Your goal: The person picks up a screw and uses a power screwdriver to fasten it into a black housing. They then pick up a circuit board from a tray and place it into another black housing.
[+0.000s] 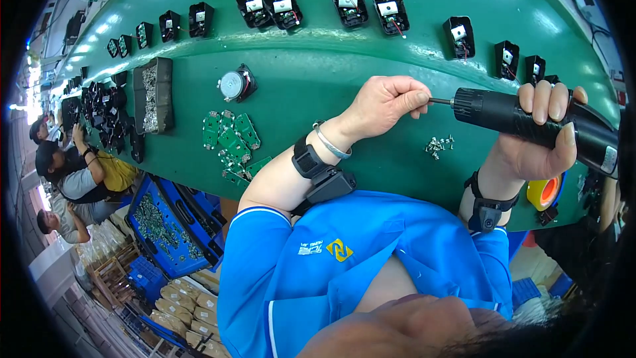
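My right hand (542, 129) is wrapped round a black electric screwdriver (493, 109), which lies nearly level and points left. From its nose a thin metal bit (442, 101) reaches to my left hand (391, 105). Thumb and fingers of that hand are pinched at the bit's tip; what is between them, if anything, is hidden. Below the bit, a small heap of silvery screws (438, 147) lies on the green table (311, 99). A round speaker-like part in a black housing (233, 84) and a pile of green circuit boards (232, 142) are to the left of my hands.
Along the far side stand several open black housings (349, 5) with white parts and wires inside. A dark bin of metal pieces (154, 96) and black parts (103, 113) are at left. A yellow tape roll (546, 192) sits at right. Other people (73, 172) work at far left.
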A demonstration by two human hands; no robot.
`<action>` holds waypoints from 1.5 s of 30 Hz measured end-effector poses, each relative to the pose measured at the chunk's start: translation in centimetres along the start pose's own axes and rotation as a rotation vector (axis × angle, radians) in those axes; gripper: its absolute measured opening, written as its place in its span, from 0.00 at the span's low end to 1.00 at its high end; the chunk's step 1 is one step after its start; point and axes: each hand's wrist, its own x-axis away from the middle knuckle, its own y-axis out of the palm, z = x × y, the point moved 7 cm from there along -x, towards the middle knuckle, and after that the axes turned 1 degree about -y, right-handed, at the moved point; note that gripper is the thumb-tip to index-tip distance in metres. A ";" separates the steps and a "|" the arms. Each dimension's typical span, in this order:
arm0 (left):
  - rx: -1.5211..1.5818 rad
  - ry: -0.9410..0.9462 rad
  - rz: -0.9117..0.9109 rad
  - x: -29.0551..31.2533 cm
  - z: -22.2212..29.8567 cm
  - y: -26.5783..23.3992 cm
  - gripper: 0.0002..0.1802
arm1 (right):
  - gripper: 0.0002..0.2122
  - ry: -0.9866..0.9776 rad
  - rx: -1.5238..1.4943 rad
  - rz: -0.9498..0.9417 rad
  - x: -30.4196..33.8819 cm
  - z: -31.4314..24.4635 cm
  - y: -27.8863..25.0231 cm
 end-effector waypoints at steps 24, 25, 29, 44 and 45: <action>-1.551 0.642 0.473 -4.6 8.3 -6.0 0.32 | 0.14 -0.151 0.244 0.021 -7.4 10.1 -0.2; -1.505 0.523 0.421 -4.6 9.0 -6.0 0.36 | 0.14 -0.144 0.245 0.022 -7.4 10.4 -0.3; -1.453 0.424 0.368 -4.8 8.9 -6.4 0.38 | 0.15 -0.152 0.277 0.055 -7.5 11.0 -0.4; -1.433 0.459 0.384 -4.6 9.1 -6.8 0.37 | 0.15 -0.178 0.333 -0.007 -7.2 11.6 0.5; -1.433 0.458 0.384 -4.6 9.1 -6.8 0.37 | 0.15 -0.185 0.336 -0.024 -7.2 11.7 0.5</action>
